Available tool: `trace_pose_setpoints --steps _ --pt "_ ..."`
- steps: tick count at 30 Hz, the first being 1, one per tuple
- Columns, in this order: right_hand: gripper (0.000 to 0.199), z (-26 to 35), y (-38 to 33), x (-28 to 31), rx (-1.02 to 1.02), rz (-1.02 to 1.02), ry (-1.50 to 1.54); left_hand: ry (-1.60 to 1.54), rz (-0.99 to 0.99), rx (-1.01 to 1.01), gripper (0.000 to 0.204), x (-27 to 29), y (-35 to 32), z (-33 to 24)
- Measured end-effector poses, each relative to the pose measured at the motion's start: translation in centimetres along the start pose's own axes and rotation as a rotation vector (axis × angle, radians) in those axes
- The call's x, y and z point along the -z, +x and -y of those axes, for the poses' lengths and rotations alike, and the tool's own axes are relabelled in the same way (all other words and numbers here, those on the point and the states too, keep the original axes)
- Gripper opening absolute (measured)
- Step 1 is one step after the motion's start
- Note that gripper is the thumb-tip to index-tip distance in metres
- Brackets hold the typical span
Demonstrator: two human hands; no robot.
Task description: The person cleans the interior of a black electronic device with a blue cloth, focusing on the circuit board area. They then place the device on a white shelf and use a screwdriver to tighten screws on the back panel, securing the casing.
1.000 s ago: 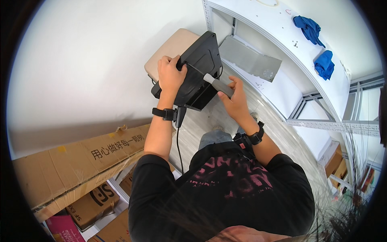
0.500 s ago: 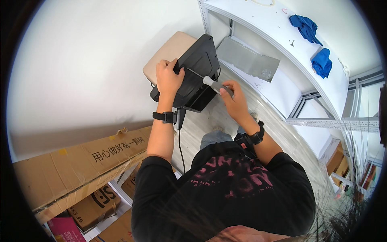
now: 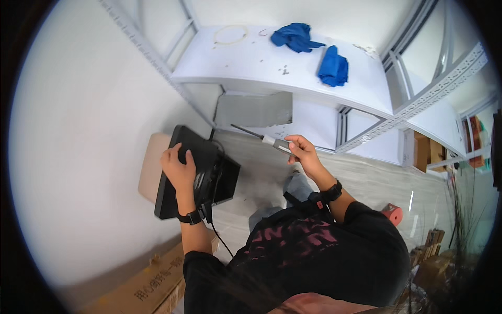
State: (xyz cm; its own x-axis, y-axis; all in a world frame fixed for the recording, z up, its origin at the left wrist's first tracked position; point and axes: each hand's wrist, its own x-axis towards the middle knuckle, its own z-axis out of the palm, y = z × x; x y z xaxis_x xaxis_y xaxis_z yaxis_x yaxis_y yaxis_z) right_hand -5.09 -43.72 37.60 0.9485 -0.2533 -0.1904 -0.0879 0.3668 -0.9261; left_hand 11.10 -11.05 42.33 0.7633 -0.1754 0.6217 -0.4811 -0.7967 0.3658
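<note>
A screwdriver [image 3: 276, 144] with a grey handle and dark shaft is in my right hand [image 3: 307, 156], fingers closed round the handle's rear. Its tip points up and left, in the air, away from the device. My left hand [image 3: 179, 170] grips the edge of a black monitor-like device [image 3: 201, 146], thumb on the face toward me. The device stands tilted against a beige padded seat or panel [image 3: 150, 170] by the wall. A dark glossy panel [image 3: 230, 175] and cables show on its right side. The fingertips behind its edge are partly hidden.
Ahead stands a white shelf [image 3: 246, 57] with two blue cloths [image 3: 295, 37], a pale ring [image 3: 230, 35] and small dark bits. A grey sheet [image 3: 253, 109] lies on the lower shelf. Cardboard boxes [image 3: 151, 277] sit lower left; a red roll [image 3: 393, 214] rests on the floor.
My view has swung right. The screwdriver has come away from the device's back, its shaft now free in the air. The device appears turned, with my left hand still on its edge.
</note>
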Motion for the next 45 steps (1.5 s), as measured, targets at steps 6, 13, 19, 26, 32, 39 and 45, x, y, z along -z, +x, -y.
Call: trace_pose_setpoints --steps 6,13,19,26,32,39,45 --pt "0.036 1.2 0.9 8.7 0.006 -0.169 0.160 -0.507 0.364 -0.124 0.022 -14.4 4.9 -9.7" --pt "0.035 2.6 6.5 16.9 0.002 -0.200 0.080 -0.559 0.511 -0.099 0.023 -29.1 10.9 -17.4" --pt "0.034 3.5 12.5 21.5 -0.005 -0.157 0.055 -0.486 0.540 -0.031 0.026 -35.5 12.9 -20.2" --pt "0.034 3.4 16.6 22.7 -0.065 -0.132 0.051 -0.327 0.550 0.078 0.021 -36.6 12.9 -21.8" --pt "0.031 4.3 17.8 22.8 -0.062 -0.084 0.048 -0.400 0.489 0.081 0.012 -36.9 12.3 -21.3" --pt "0.028 5.2 18.6 22.0 -0.067 0.005 0.009 -0.903 0.576 0.649 0.010 -36.0 12.0 -18.6" --pt "0.028 5.5 19.8 19.5 -0.082 0.136 -0.049 -1.566 0.535 1.189 0.015 -30.8 12.6 -16.6"
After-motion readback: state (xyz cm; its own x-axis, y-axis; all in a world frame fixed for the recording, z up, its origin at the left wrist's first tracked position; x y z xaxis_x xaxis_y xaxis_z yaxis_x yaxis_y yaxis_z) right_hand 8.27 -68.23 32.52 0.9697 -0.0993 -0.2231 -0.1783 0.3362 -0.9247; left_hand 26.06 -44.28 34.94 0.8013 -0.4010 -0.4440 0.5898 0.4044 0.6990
